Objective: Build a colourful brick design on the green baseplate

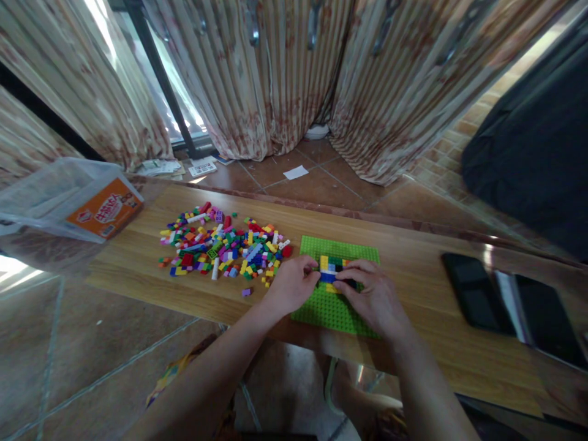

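A green studded baseplate (337, 315) lies on the wooden table with a small build of toy building bricks in yellow, white, blue, green and black on it. Across the build runs a blue building brick (327, 278). My left hand (293, 283) is closed in a pinch at the brick's left end; anything between its fingertips is too small to make out. From the right, my right hand (374, 295) curls over the build, thumb and index finger closed on the blue brick's right end. Its palm and fingers hide the build's right part.
A large pile of loose coloured bricks (229, 248) spreads left of the baseplate, with one purple brick (247, 292) near the front edge. A clear plastic bin (98, 205) with an orange label stands at the far left. Dark flat devices (478, 293) lie at the right.
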### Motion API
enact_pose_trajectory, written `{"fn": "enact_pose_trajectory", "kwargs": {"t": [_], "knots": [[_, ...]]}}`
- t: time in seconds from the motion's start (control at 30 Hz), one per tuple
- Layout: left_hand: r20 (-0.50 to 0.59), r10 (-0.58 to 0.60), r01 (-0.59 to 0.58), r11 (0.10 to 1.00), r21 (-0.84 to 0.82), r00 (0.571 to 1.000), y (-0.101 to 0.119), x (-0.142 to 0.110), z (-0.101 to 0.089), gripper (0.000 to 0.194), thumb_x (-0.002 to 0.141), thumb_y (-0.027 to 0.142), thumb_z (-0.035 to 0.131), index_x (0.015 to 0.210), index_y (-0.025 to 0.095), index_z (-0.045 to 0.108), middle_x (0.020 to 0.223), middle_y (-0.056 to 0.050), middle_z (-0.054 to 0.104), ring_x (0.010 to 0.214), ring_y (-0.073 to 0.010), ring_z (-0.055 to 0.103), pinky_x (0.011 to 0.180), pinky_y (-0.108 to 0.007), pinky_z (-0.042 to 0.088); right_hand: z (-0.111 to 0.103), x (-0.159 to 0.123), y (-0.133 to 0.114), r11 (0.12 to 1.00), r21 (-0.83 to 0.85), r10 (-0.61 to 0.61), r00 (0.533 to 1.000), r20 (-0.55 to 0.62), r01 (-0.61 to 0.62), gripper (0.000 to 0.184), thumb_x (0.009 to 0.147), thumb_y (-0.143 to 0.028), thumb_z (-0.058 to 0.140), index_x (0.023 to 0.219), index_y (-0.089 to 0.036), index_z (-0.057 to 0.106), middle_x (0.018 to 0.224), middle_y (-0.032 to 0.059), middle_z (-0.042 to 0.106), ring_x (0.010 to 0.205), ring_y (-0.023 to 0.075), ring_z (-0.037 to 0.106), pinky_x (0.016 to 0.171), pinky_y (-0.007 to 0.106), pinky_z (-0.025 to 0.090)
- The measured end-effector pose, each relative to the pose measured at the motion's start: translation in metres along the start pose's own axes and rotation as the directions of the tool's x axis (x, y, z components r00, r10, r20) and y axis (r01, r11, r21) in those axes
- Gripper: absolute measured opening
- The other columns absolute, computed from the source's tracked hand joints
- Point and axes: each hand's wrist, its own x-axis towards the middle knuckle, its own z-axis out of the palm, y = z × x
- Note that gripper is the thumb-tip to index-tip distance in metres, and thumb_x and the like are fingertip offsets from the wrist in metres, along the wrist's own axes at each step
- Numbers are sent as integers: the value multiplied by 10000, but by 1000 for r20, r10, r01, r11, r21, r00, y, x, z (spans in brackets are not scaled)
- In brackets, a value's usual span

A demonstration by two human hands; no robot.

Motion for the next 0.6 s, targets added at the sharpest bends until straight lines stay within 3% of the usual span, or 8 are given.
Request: {"fn": "enact_pose_trajectory", "kwargs": {"t": [0.27,0.6], "knots": [[-6,20,-20,999,-35,1000,-4,3,6,146,825,120,554,881,146,687,767,-33,713,725,-155,658,671,-249,501,4,0,1,1000,-18,10,1000,-3,-10,73,837,-269,675,819,-254,745,962,48,670,923,232,609,844,410,495],[-40,29,-28,999,39,999,-4,5,9,197,818,91,533,886,139,711,827,-55,737,756,-160,672,699,-251,501,5,0,2,999,-39,-2,1000,-20,1,73,834,-278,685,808,-253,748,951,48,671,923,232,605,849,411,491]]}}
